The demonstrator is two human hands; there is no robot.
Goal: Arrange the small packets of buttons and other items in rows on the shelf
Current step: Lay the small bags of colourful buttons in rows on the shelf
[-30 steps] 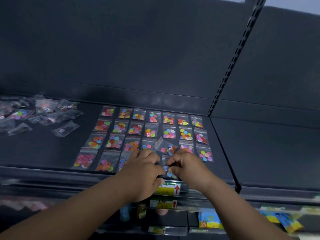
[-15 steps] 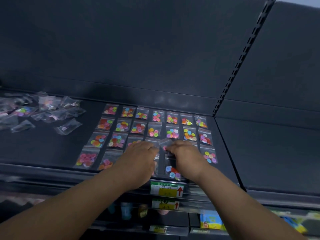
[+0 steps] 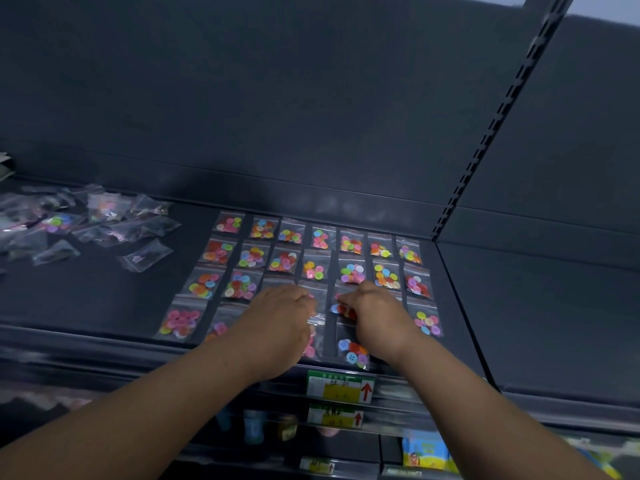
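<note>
Hands: my right hand (image 3: 375, 313) pinches a packet (image 3: 346, 310) above the price tag (image 3: 341, 386); left hand (image 3: 277, 317), I cannot tell.
Why: likely squaring it into its row.

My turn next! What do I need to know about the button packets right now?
Hands: the left hand and right hand both lie on packets in the grid's third row; whether they pinch is hidden.
Done: about four rows of button packets laid on the shelf.
Left: the loose pile at the shelf's left end needs arranging.
</note>
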